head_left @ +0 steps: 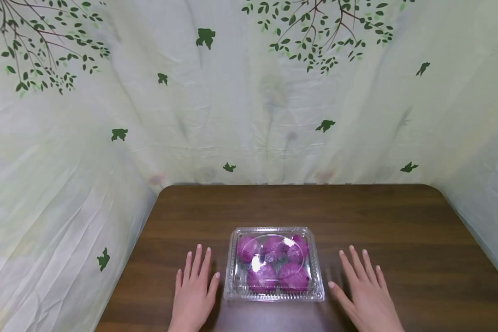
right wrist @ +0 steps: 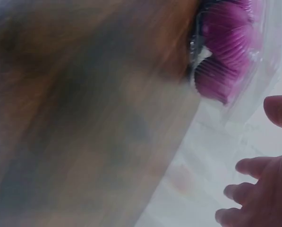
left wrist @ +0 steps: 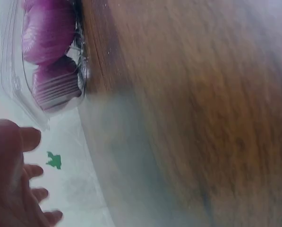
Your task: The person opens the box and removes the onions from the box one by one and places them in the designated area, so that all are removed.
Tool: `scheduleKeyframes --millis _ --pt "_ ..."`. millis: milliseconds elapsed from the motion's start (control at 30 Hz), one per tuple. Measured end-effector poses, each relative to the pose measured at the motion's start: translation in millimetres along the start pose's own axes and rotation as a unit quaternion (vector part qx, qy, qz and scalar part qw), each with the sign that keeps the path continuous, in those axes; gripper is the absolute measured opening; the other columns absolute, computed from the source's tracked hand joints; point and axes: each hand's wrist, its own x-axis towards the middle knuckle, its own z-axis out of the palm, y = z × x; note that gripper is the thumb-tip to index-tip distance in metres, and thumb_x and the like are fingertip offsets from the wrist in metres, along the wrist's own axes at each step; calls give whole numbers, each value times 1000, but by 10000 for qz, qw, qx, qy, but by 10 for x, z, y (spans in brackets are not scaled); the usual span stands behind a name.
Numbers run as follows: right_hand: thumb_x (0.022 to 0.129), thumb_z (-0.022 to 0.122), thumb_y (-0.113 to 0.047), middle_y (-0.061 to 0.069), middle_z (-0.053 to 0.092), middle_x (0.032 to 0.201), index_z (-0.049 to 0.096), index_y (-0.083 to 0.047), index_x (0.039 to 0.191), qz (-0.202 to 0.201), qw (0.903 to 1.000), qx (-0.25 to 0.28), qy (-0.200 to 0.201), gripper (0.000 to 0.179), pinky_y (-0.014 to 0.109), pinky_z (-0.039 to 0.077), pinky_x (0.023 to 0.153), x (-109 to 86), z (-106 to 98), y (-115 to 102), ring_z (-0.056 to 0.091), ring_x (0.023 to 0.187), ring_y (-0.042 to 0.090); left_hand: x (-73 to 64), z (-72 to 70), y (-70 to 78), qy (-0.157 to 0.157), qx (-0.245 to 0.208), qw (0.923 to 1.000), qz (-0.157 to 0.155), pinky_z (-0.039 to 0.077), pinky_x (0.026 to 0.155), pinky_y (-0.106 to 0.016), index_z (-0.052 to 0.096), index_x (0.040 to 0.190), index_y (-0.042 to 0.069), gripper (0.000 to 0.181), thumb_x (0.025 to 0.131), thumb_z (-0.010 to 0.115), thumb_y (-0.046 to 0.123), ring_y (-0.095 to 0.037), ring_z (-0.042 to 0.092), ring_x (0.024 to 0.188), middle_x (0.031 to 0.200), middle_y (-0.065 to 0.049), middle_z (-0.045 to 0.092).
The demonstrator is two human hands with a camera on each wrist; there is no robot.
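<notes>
A clear plastic clamshell box (head_left: pixel 274 297) sits closed on the brown table between both hands. Through its lid show several round purple things (head_left: pixel 293 275) that look like red onions; glare on the plastic hides part of them. To the left of the box is my left hand (head_left: pixel 194 291), palm down with fingers straight and spread. My right hand (head_left: pixel 366 295) is held likewise on the right side. Both are apart from the box and hold nothing. In the wrist views the left thumb (left wrist: pixel 30 138) and right thumb (right wrist: pixel 277 111) point toward the box's sides.
The wood-grain table (head_left: pixel 299 203) has rounded far corners. Pale cloth (head_left: pixel 249 115) printed with leaves and branches hangs behind it and along both sides.
</notes>
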Motion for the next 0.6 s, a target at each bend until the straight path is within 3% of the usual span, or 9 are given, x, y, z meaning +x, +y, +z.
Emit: scheduleKeyframes --millis 200,367,600 --pt "97 52 -55 12 16 163 32 -10 155 -147 9998 105 -49 76 48 -11 115 50 -41 -124 -5 149 28 11 8 10 279 -651 9969 331 28 101 -70 38 152 12 63 97 62 27 -40 22 144 163 -9 18" --pt "95 58 -52 12 23 161 38 -11 152 -407 9988 234 153 73 45 -9 116 113 -30 -250 4 149 30 3 19 19 444 -1337 9897 262 34 100 -67 41 151 13 59 97 63 23 -36 30 142 161 -6 24" --pt "91 69 -34 8 37 155 51 -11 144 -898 9885 719 976 61 46 9 118 167 20 -447 27 144 34 -31 49 65 1257 -2027 9709 228 38 103 -36 59 136 15 41 95 65 15 -22 49 130 142 1 53"
